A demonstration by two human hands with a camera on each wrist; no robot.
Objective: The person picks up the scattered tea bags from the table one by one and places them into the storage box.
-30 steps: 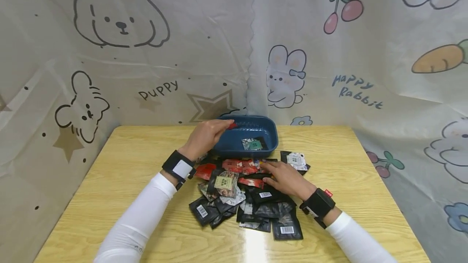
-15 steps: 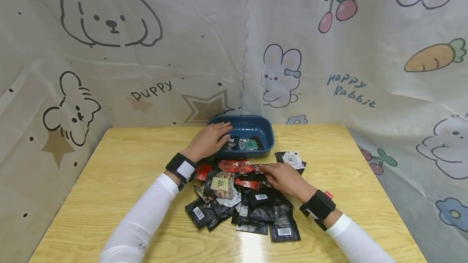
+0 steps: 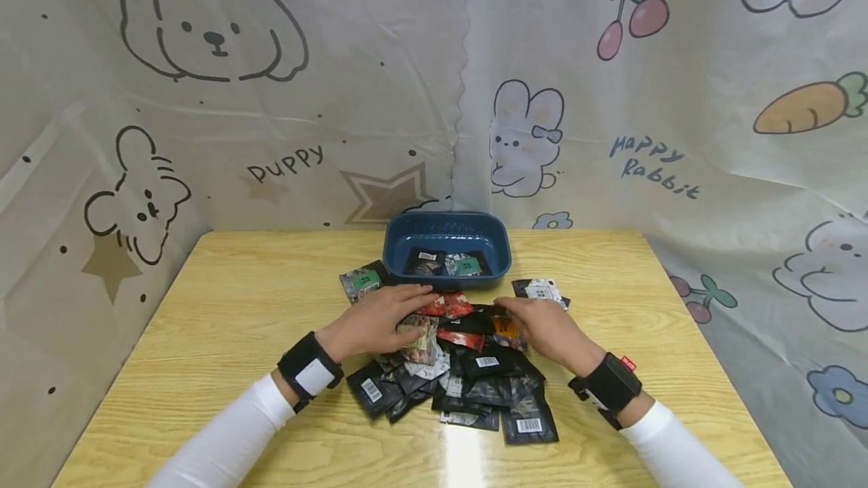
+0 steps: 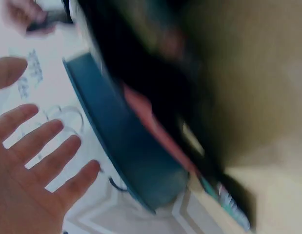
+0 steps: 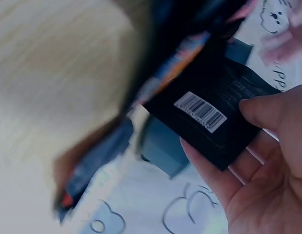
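My left hand (image 3: 376, 322) hovers over the left part of a pile of flat sachets, its fingers spread and holding nothing in the left wrist view. Under its fingertips lie red sachets (image 3: 453, 305) and a tan-labelled sachet (image 3: 422, 345). At the pile's right side, my right hand (image 3: 552, 330) pinches a black sachet (image 5: 199, 112) with a white barcode between thumb and fingers. An orange sachet (image 3: 505, 328) lies just beside these fingers. Behind the pile stands a blue plastic basin (image 3: 447, 282) with a barcoded black sachet (image 3: 426, 262) and a green-labelled sachet (image 3: 464, 266) inside.
Another green-labelled sachet (image 3: 362, 281) lies left of the basin's front. A white-labelled sachet (image 3: 542, 291) lies to its right. Several black sachets (image 3: 529, 416) spread toward the front of the wooden table (image 3: 237, 307). A printed cloth (image 3: 380, 96) hangs behind.
The left hand has come back from over the basin to the pile, and a second sachet now lies in the basin. The right hand has shifted slightly right, uncovering the orange sachet.
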